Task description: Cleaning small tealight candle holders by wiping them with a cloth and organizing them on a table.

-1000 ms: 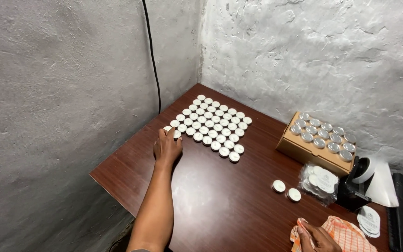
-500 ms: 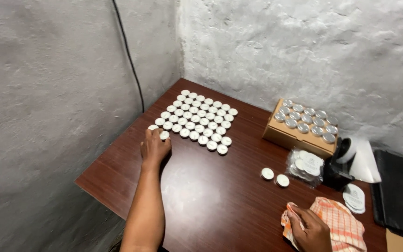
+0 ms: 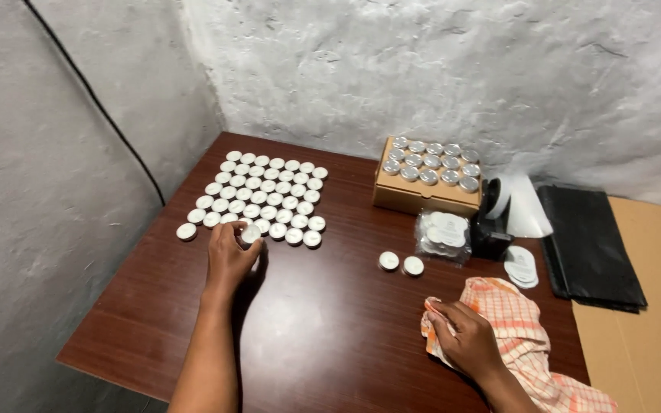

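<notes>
The left hand [image 3: 231, 256] is pinching one small white-lidded round tin [image 3: 251, 234] between thumb and fingertips, fingers drawn in narrowly around it, at the near edge of a block of like tins [image 3: 263, 197] on the dark brown wooden table [image 3: 323, 336]. The held tin is sitting in the front row of that block — the rows are running roughly six or seven across and seven deep, somewhere above forty tins, though an exact count is not possible from this view; one stray tin [image 3: 186, 231] is lying just beside the block's near-left corner. The right hand [image 3: 468, 340] is resting palm-down on an orange-and-white checked cloth [image 3: 525, 336], fingers curled loosely over its bunched edge, holding the cloth against the table. Two separate tins [image 3: 401, 263] are sitting side by side between the hands. Beyond them, a clear plastic bag [image 3: 442, 235] is holding a stack of white round discs, and a cardboard box [image 3: 422, 191] is carrying about a dozen silver-lidded tins in three rows on top. A black-and-white dispenser-like object [image 3: 508, 214], a small pile of white discs [image 3: 522, 266], a black sheet [image 3: 587, 245] and flat cardboard [image 3: 644, 306] are lying to the right.
</notes>
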